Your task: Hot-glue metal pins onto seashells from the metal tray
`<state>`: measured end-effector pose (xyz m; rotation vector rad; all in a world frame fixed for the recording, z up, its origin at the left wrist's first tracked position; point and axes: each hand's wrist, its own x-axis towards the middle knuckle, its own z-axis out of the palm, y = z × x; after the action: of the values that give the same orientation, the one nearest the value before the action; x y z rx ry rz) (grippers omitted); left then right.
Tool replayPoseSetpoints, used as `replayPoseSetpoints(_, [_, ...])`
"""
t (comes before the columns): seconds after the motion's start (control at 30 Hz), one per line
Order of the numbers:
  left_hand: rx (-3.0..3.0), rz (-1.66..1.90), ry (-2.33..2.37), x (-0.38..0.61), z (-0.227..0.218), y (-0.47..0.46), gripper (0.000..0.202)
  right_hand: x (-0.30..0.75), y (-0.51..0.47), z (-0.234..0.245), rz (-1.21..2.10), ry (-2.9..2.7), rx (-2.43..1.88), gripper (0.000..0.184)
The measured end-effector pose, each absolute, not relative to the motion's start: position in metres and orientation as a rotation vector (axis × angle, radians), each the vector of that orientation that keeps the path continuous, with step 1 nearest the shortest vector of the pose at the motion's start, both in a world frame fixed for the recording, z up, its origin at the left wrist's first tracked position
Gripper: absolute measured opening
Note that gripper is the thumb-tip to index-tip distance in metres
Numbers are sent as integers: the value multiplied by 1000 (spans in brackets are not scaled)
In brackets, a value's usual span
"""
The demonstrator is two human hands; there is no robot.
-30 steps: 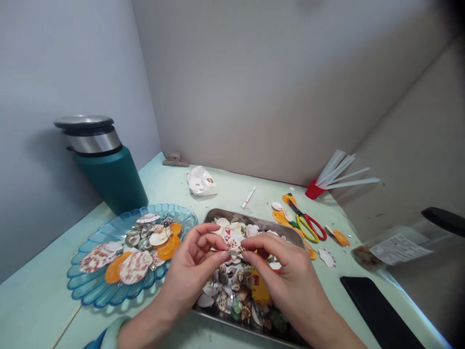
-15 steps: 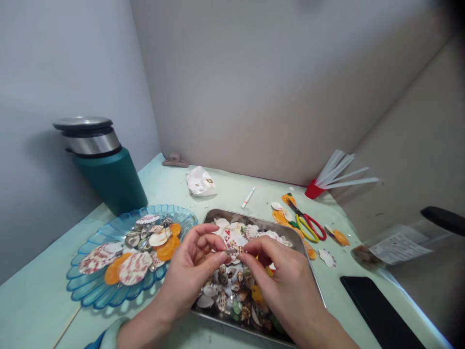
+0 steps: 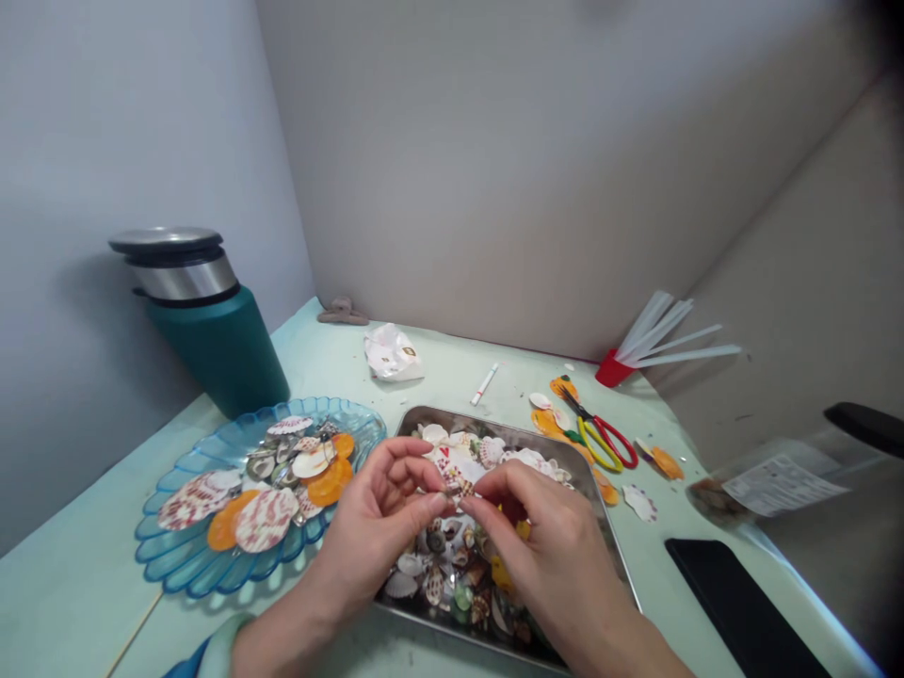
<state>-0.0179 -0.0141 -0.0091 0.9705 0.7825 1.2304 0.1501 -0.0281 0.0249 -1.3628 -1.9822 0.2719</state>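
Note:
Over the metal tray (image 3: 452, 629), my left hand (image 3: 374, 513) and my right hand (image 3: 551, 541) meet fingertip to fingertip. Each pinches at a small brown-spotted shell (image 3: 459, 490), which the fingers partly cover. Thumb and index finger are closed on it on both sides, while the left hand's other fingers curl loosely. Beneath them the tray holds many seashells, white scallops (image 3: 491, 452) at the back and small spiral shells, green pieces (image 3: 462, 597) and yellow pieces nearer the front. My right hand hides part of the contents.
Left of the tray, a blue scalloped plate (image 3: 159, 556) holds orange and patterned shells. Behind it stands a teal bottle (image 3: 218, 344). Scissors (image 3: 600, 438) lie among shells at the right, near a red cup (image 3: 613, 369) of translucent sticks, a plastic bag (image 3: 777, 485) and a black phone-like slab (image 3: 741, 603).
Both hands stay over the tray; their fingertips have drawn slightly closer around the small shell. The whole view has shifted a few pixels.

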Motion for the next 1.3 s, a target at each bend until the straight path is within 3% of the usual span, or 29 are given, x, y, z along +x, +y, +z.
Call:
replayPoseSetpoints(0.5, [897, 1306, 804, -18, -5, -12, 31, 163, -24, 38, 321, -1979, -1390, 16])
replayPoseSetpoints(0.67, [830, 1313, 820, -19, -2, -11, 31, 168, -21, 39, 311, -2270, -1475, 12])
replayPoseSetpoints(1.07, [760, 1355, 831, -18, 1, -12, 32, 143, -26, 16, -64, -2828, -1337, 12])
replayPoseSetpoints(1.3, [759, 1360, 820, -18, 0, -11, 33, 139, -25, 14, -45, -2846, -1355, 14])
